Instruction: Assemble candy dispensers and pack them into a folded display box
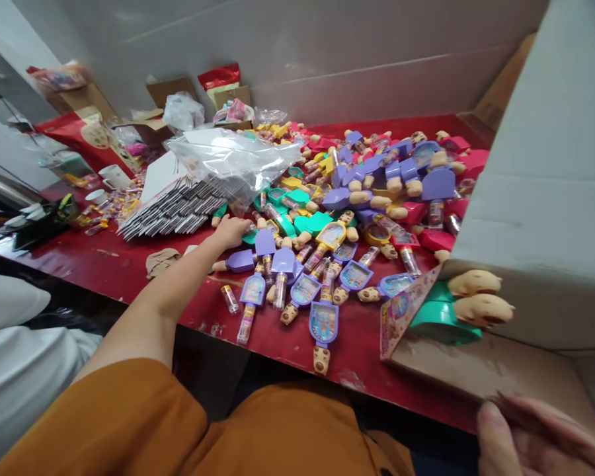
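My left hand [232,231] reaches to the left edge of a heap of bear-headed plastic toys. It touches or lies over a green toy [249,237]; its fingertips are hidden. Nearer me are purple toys, one with a small game window [324,322] and a bear head, and a loose clear candy tube [229,299]. My right hand [530,439], partly out of view at the lower right, is open, thumb apart from the fingers, with nothing seen in it. Beside it stands an open cardboard box [525,377] holding green bear-headed toys [446,320] and a printed card [394,317].
A fanned stack of flat cards [178,205] under clear plastic film [238,155] lies left of the heap. Behind are red bags [86,135] and small boxes. A white mug [114,177] and a kettle [7,195] stand left. A person in white [24,357] sits close by.
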`<state>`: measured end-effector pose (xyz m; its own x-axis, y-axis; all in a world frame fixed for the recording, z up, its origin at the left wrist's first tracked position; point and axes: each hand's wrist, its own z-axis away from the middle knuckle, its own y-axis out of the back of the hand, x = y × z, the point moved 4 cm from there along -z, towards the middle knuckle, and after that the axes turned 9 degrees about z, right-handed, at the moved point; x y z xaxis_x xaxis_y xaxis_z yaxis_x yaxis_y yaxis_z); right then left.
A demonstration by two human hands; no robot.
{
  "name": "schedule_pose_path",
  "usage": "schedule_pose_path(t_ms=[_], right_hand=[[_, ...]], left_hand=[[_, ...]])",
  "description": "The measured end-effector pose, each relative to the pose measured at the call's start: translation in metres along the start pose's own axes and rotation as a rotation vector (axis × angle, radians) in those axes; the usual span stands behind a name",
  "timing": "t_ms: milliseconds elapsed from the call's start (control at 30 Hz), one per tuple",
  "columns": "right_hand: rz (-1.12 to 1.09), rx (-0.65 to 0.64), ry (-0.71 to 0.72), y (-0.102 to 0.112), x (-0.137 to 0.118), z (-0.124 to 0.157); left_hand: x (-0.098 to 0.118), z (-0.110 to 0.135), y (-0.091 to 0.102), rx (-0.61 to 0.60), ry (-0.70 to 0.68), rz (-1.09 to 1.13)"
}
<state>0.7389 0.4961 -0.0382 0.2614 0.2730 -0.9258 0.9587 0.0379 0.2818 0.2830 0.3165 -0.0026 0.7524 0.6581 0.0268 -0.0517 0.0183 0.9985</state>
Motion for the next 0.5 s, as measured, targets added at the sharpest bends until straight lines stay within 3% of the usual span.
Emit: schedule_pose_path(t_ms=[100, 267, 400, 500], right_hand=[[0.089, 0.012, -0.012, 0.005, -0.010, 0.004], [0.176, -0.015, 0.059, 0.002, -0.021, 0.006], [0.094, -0.076, 0.288, -0.009, -0.036, 0.006], [0.048, -0.174, 0.473, -0.016, -0.044, 0.010]], left_hand=[[-0.005, 0.007, 0.016, 0.150, -0.031, -0.029], [-0.008, 0.022, 0.032, 0.544, 0.103, 0.021], [0.008, 0.015, 0.025, 0.658, 0.169, 0.182], [0.016, 0.006, 0.031, 0.870, 0.179, 0.347]])
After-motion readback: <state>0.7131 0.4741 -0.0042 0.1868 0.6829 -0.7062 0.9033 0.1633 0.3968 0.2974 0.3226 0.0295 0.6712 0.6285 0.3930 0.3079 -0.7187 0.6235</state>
